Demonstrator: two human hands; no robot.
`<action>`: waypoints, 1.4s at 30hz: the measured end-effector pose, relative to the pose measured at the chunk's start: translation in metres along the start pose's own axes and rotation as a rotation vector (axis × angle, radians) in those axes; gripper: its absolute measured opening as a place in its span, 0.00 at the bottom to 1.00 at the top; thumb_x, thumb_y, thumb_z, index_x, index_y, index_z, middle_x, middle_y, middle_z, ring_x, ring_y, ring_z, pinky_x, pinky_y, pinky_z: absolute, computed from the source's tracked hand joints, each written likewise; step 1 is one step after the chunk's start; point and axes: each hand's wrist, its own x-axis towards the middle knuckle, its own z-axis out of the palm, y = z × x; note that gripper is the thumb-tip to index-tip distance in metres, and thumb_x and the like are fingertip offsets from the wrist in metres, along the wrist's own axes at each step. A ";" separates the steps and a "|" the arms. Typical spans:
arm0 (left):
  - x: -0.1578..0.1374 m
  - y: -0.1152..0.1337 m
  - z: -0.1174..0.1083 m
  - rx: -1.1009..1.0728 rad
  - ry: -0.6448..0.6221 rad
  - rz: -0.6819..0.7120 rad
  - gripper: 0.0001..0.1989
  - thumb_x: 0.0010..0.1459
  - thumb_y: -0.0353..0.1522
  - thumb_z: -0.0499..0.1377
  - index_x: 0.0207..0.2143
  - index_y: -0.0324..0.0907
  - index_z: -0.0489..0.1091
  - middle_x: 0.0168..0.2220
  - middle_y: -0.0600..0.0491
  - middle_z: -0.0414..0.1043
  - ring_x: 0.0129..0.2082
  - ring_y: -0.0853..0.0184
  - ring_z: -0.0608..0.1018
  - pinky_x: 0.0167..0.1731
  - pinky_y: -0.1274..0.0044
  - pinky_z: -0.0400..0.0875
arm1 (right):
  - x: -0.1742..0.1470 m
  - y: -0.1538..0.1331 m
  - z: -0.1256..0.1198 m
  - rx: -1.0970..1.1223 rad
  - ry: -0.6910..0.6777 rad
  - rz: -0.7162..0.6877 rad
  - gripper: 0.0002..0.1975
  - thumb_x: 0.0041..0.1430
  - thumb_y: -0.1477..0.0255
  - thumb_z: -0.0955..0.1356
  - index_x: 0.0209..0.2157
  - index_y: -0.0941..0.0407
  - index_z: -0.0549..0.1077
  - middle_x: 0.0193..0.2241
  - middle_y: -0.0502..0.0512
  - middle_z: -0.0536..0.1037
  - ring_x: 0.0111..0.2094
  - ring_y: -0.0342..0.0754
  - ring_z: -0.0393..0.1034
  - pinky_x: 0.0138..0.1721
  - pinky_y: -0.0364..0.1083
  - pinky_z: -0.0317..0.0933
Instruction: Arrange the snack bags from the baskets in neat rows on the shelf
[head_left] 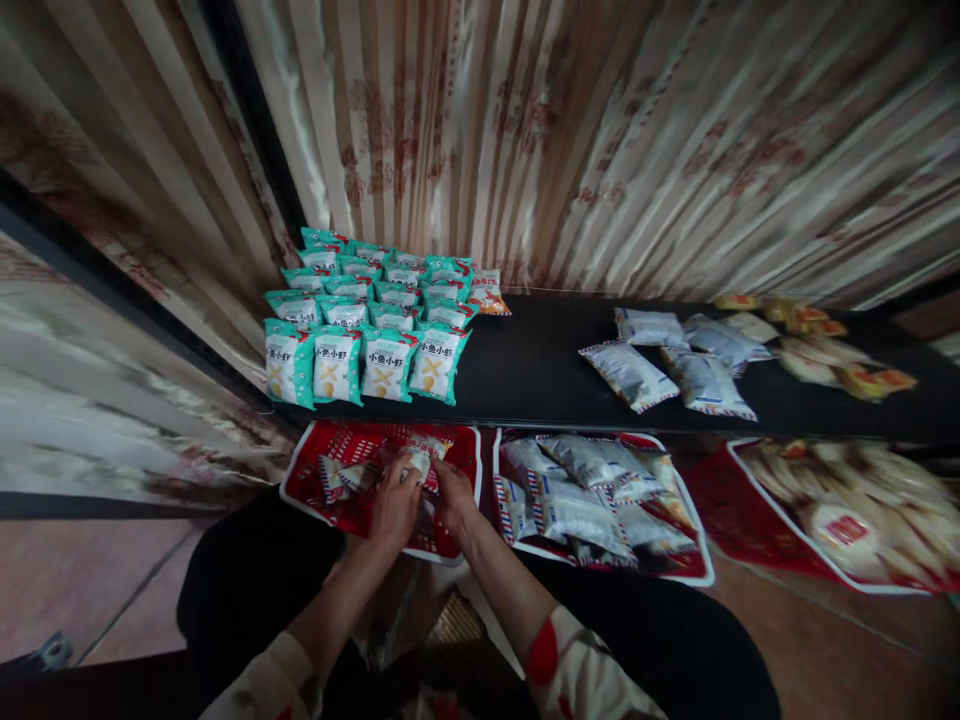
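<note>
left hand (395,503) and right hand (455,495) over left red basket (306,475), fingers of both gripping 1 white-and-red packet (424,459) between them, inside the basket's outline. black shelf (540,355) just beyond: teal packets (388,365) in rows, 4 in front row, 1 orange-and-white packet (490,291) beside them. silvery packets (581,510) fill middle basket (705,568).

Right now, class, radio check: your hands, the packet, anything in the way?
Left hand on packet, right hand at its edge. Packet over leftmost red basket. Hands partly cover it; no other obstruction seen.
</note>
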 end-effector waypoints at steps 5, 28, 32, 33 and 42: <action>-0.039 0.019 -0.010 -0.050 0.047 0.049 0.12 0.59 0.25 0.48 0.39 0.43 0.69 0.57 0.47 0.60 0.59 0.64 0.63 0.58 0.69 0.61 | -0.032 -0.011 -0.018 0.062 -0.051 -0.040 0.18 0.37 0.72 0.73 0.32 0.54 0.66 0.24 0.49 0.76 0.29 0.50 0.73 0.30 0.47 0.67; -0.004 0.068 -0.162 -0.422 -0.588 0.120 0.09 0.56 0.33 0.49 0.27 0.46 0.67 0.48 0.52 0.74 0.58 0.65 0.65 0.56 0.70 0.59 | -0.102 -0.103 -0.076 -0.077 -0.675 0.323 0.37 0.50 0.42 0.60 0.38 0.64 0.72 0.33 0.65 0.78 0.40 0.57 0.74 0.41 0.55 0.65; 0.012 0.092 -0.164 -0.443 -0.688 0.238 0.10 0.58 0.33 0.50 0.29 0.46 0.70 0.46 0.53 0.75 0.57 0.65 0.67 0.54 0.71 0.60 | -0.105 -0.107 -0.077 -0.209 -0.794 0.224 0.27 0.44 0.51 0.71 0.34 0.62 0.75 0.29 0.59 0.79 0.34 0.50 0.75 0.39 0.47 0.66; 0.018 0.097 -0.162 -0.452 -0.696 0.255 0.10 0.57 0.33 0.50 0.29 0.46 0.71 0.46 0.53 0.75 0.56 0.65 0.68 0.54 0.72 0.61 | -0.105 -0.108 -0.080 -0.243 -0.840 0.195 0.25 0.42 0.54 0.74 0.33 0.63 0.76 0.28 0.58 0.79 0.31 0.48 0.75 0.38 0.45 0.65; 0.056 0.120 -0.127 -0.373 -0.206 0.234 0.14 0.57 0.31 0.48 0.40 0.45 0.72 0.50 0.51 0.72 0.51 0.66 0.72 0.53 0.72 0.64 | -0.083 -0.146 -0.092 -0.213 -0.772 -0.031 0.21 0.45 0.64 0.75 0.40 0.62 0.75 0.33 0.59 0.80 0.33 0.47 0.75 0.40 0.46 0.64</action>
